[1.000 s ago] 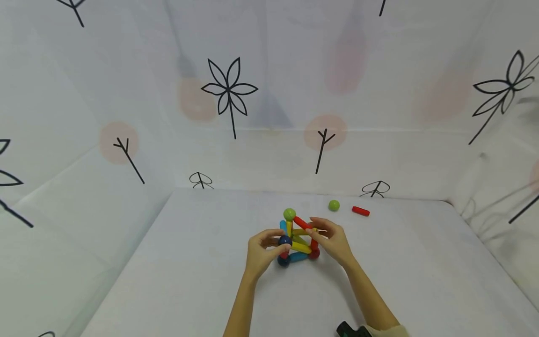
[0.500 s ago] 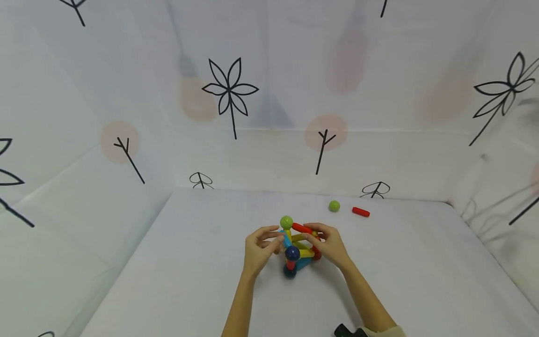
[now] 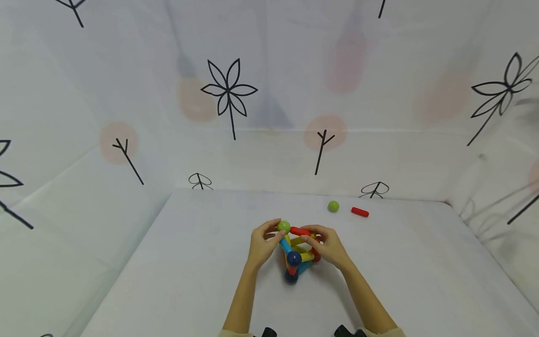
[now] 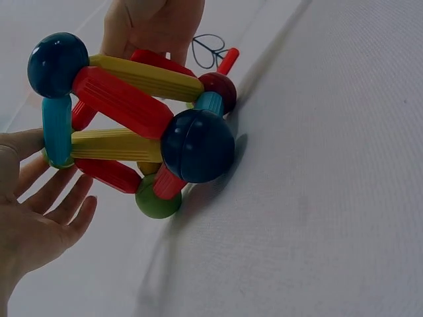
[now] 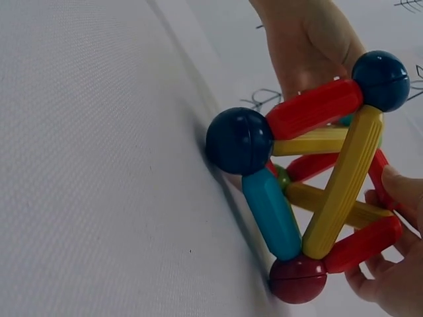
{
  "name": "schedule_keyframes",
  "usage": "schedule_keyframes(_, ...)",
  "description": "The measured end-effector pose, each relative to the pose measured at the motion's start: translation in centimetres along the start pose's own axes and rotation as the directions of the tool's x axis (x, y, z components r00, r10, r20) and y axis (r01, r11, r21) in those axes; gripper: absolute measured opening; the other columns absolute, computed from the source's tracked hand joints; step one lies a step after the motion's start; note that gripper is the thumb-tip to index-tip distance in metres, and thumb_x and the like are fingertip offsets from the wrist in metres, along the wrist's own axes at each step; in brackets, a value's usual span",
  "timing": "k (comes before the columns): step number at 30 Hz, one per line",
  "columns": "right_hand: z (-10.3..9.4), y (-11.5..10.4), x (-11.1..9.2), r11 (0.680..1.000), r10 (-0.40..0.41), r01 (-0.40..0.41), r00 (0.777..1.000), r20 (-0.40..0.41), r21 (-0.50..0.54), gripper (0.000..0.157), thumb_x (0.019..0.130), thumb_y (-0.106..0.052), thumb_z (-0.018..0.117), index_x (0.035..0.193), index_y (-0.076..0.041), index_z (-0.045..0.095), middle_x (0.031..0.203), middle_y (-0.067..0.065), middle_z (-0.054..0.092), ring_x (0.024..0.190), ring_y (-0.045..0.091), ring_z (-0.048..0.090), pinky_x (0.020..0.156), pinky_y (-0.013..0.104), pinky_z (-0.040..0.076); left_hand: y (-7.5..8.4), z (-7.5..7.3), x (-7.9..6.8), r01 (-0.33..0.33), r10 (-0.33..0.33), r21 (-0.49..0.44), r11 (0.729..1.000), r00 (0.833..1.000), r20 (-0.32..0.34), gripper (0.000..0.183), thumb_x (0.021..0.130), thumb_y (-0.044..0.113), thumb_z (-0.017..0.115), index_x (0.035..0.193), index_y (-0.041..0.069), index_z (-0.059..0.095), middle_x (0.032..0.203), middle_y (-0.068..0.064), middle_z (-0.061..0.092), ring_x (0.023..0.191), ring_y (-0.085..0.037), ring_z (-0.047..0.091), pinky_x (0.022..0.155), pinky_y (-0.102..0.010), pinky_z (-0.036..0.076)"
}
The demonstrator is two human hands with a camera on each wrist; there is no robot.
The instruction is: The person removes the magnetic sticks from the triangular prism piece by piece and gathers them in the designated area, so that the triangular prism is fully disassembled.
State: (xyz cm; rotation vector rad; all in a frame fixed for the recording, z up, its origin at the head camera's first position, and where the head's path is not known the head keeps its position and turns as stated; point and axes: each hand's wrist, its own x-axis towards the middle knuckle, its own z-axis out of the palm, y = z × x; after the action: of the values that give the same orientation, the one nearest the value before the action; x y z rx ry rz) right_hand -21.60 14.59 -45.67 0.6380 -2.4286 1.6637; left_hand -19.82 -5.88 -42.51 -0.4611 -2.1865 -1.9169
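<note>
A frame of ribbed toy building rods and balls [image 3: 309,256], red, yellow and light blue, stands on the white table. Its top green ball [image 3: 284,227] sits between the thumb and fingers of my left hand [image 3: 262,244]. From that ball a light blue rod [image 3: 285,245] runs down to a dark blue ball [image 3: 294,258]. My right hand [image 3: 331,245] holds the frame's upper right corner, where red rods [image 5: 365,243] come together; its fingers partly hide that joint. A second dark blue ball [image 4: 197,146] and a dark red ball [image 5: 298,279] form lower corners.
A loose green ball [image 3: 333,206] and a loose red rod [image 3: 360,212] lie toward the back of the table [image 3: 189,281]. Behind rises a pale cloth wall [image 3: 269,159] printed with plants. Dark wrist devices [image 3: 347,331] show at the bottom edge.
The frame has turned, bringing its dark blue corner nearer to me. My left hand has let go of the upper dark blue ball and taken the green ball. The right hand keeps its hold.
</note>
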Motion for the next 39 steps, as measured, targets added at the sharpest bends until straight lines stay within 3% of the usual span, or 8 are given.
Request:
schedule_keyframes(6, -0.1, -0.2, -0.2, 1.000, 0.001, -0.002, 0.999, 0.043, 0.029, 0.025, 0.089, -0.009, 0.063, 0.111, 0.004, 0.064, 0.103, 0.018, 0.067, 0.084, 0.016, 0.059, 0.063, 0.031, 0.054, 0.0, 0.0, -0.1, 0.006, -0.007, 0.013, 1.000, 0.998, 0.060, 0.035, 0.086, 0.000, 0.063, 0.118, -0.011, 0.057, 0.109, -0.026, 0.062, 0.098, -0.039, 0.060, 0.084, -0.040, 0.052)
schedule_keyframes(14, -0.3, -3.4, -0.6, 0.999, -0.016, 0.011, 0.995, 0.096, 0.047, 0.023, 0.088, 0.003, 0.059, 0.109, 0.013, 0.060, 0.102, 0.027, 0.064, 0.082, 0.023, 0.058, 0.060, 0.040, 0.055, 0.2, 0.0, -0.3, 0.028, -0.029, 0.008, 1.000, 0.992, 0.125, 0.037, 0.086, 0.002, 0.064, 0.120, -0.010, 0.057, 0.105, -0.025, 0.064, 0.094, -0.032, 0.062, 0.087, -0.045, 0.050)
schedule_keyframes(16, -0.4, -4.0, -0.7, 0.999, -0.020, 0.017, 0.996, 0.084, 0.032, 0.023, 0.087, 0.003, 0.060, 0.108, 0.013, 0.061, 0.101, 0.026, 0.064, 0.082, 0.023, 0.057, 0.060, 0.037, 0.055, 0.2, 0.0, -0.3, 0.029, -0.030, 0.007, 1.000, 0.992, 0.119, 0.036, 0.086, 0.002, 0.064, 0.119, -0.009, 0.058, 0.104, -0.024, 0.065, 0.093, -0.031, 0.062, 0.086, -0.045, 0.050)
schedule_keyframes(19, -0.2, -4.2, -0.7, 1.000, -0.007, 0.007, 0.999, 0.048, 0.008, 0.023, 0.087, 0.002, 0.061, 0.108, 0.011, 0.062, 0.102, 0.022, 0.066, 0.089, 0.027, 0.058, 0.071, 0.035, 0.053, 0.2, 0.0, -0.3, 0.030, -0.031, 0.010, 0.999, 0.993, 0.112, 0.035, 0.086, 0.002, 0.064, 0.118, -0.009, 0.058, 0.105, -0.023, 0.065, 0.093, -0.031, 0.062, 0.085, -0.044, 0.050)
schedule_keyframes(23, 0.1, -2.5, -0.4, 1.000, 0.024, -0.024, 1.000, -0.008, -0.002, 0.023, 0.086, -0.001, 0.065, 0.108, 0.006, 0.065, 0.104, 0.018, 0.068, 0.100, 0.031, 0.057, 0.085, 0.039, 0.047, 0.2, 0.0, -0.3, 0.037, -0.038, 0.018, 0.999, 0.993, 0.112, 0.035, 0.086, 0.003, 0.064, 0.119, -0.008, 0.059, 0.106, -0.023, 0.065, 0.094, -0.030, 0.062, 0.085, -0.042, 0.050)
schedule_keyframes(26, 0.4, -0.9, -0.2, 1.000, 0.006, -0.006, 0.999, -0.035, 0.016, 0.025, 0.084, 0.000, 0.066, 0.108, 0.006, 0.065, 0.104, 0.018, 0.067, 0.099, 0.028, 0.058, 0.084, 0.036, 0.049, 0.2, 0.1, -0.4, 0.041, -0.043, 0.022, 0.999, 0.993, 0.111, 0.035, 0.086, 0.003, 0.064, 0.119, -0.008, 0.059, 0.107, -0.022, 0.065, 0.094, -0.029, 0.062, 0.084, -0.040, 0.051)
schedule_keyframes(32, 0.5, -0.4, 0.0, 1.000, -0.017, 0.019, 0.995, -0.093, 0.024, 0.026, 0.084, -0.005, 0.069, 0.109, 0.002, 0.066, 0.101, 0.013, 0.069, 0.094, 0.017, 0.059, 0.081, 0.028, 0.051, 0.2, 0.1, -0.4, 0.037, -0.039, 0.015, 0.999, 0.993, 0.111, 0.036, 0.086, 0.003, 0.064, 0.120, -0.008, 0.058, 0.108, -0.023, 0.064, 0.094, -0.031, 0.062, 0.085, -0.042, 0.051)
schedule_keyframes(39, 0.7, -2.3, 0.0, 0.999, -0.020, 0.023, 0.991, -0.134, 0.022, 0.024, 0.083, 0.001, 0.067, 0.106, 0.006, 0.065, 0.100, 0.018, 0.068, 0.094, 0.031, 0.058, 0.082, 0.035, 0.051, 0.3, 0.1, -0.5, 0.045, -0.045, 0.009, 0.999, 0.993, 0.109, 0.036, 0.086, 0.003, 0.064, 0.119, -0.009, 0.058, 0.106, -0.023, 0.065, 0.093, -0.031, 0.063, 0.085, -0.044, 0.050)
